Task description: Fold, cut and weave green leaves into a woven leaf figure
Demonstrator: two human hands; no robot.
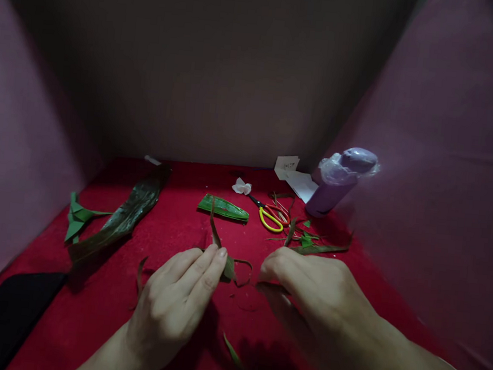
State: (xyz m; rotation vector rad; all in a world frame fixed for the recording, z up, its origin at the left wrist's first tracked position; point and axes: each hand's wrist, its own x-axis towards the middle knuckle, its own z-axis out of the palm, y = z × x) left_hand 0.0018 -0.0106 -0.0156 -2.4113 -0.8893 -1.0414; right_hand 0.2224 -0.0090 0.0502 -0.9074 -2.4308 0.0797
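My left hand is closed with its fingertips pinching a folded green leaf piece. A thin brownish leaf strip sticks up from it, and a narrow curled strip loops out on its right side. To the right, my right hand is curled with its fingers drawn together. What lies between those fingertips is hidden; a dark edge shows beneath them. Beyond my hands lie a cut green leaf section and scissors with one yellow and one red handle.
Leaf scraps litter the red cloth at right, before a purple container with plastic wrap. White paper and crumpled tissue lie behind. At left are a long dark leaf, a folded green figure and a black object.
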